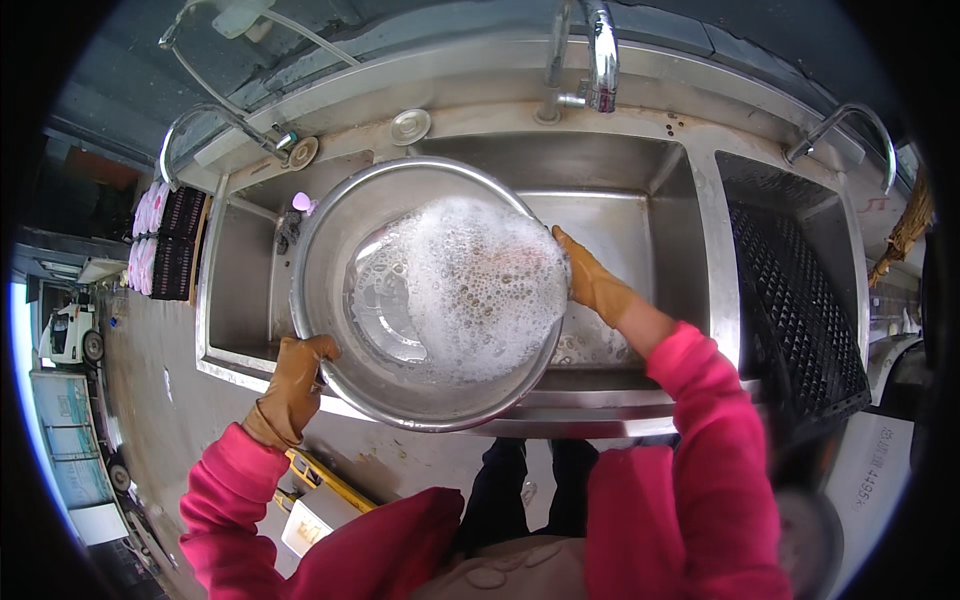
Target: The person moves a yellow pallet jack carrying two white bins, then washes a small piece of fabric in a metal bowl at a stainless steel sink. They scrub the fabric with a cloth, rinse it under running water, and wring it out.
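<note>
A large round stainless steel basin (335,225) sits tilted over the sink, with soapy water in it. White foam (485,285) is heaped toward its right side, and part of the bare bottom shows on the left. My left hand (290,388), in a tan rubber glove, grips the basin's rim at the near left. Its thumb lies over the edge; the other fingers are hidden beneath. On the right, my right hand (594,282), gloved the same, holds the rim beside the foam. Its fingers are partly hidden by the basin.
Beneath the basin is a steel sink (680,225) with several compartments. A black perforated crate (800,310) leans in the right one. Taps (604,60) rise along the back, where a round drain cover (410,126) lies. A dark scrubber (288,232) is at the left.
</note>
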The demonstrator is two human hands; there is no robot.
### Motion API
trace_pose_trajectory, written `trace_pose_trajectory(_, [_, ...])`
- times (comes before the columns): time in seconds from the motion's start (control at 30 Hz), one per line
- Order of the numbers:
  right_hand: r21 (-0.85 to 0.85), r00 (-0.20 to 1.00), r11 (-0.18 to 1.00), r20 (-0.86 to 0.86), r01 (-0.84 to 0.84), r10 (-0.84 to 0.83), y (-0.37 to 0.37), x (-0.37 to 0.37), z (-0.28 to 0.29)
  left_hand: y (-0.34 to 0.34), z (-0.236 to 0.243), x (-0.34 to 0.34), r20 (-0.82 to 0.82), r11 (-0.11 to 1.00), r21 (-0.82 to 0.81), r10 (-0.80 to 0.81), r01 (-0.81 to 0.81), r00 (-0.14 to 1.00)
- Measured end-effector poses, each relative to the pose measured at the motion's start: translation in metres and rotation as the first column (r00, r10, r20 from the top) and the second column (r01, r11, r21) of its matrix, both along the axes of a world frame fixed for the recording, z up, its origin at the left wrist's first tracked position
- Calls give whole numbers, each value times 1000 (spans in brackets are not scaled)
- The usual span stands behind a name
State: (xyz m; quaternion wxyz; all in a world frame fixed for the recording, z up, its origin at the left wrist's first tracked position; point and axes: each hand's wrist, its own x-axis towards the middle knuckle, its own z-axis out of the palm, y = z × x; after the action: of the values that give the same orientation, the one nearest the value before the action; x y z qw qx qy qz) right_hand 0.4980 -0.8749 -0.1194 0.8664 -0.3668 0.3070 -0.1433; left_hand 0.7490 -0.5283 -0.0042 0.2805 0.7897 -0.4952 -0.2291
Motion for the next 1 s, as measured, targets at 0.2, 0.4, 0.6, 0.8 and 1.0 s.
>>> trace_pose_trajectory(0.2, [-205, 990, 974, -74, 99, -116, 9, -12, 20, -2, -32, -2, -395, 971, -117, 149, -210, 907])
trace_pose_trajectory(0.4, [-385, 947, 921, -267, 63, -177, 2, -12, 17, -1, -26, 2, -412, 977, -33, 177, -208, 894])
trace_pose_trajectory(0.6, [-453, 920, 819, 7, 353, -393, -22, -16, 32, 10, -25, -13, 123, 979, -196, -35, 59, 992])
trace_pose_trajectory(0.8, [-998, 989, -54, -17, -26, -146, -5, -3, 75, -3, -14, -16, 349, 915, -323, -121, 241, 929])
trace_pose_trajectory(1.0, [-521, 911, -770, -369, -368, -186, 47, 37, 58, -11, -24, -22, -757, 842, 52, 384, -537, 529])
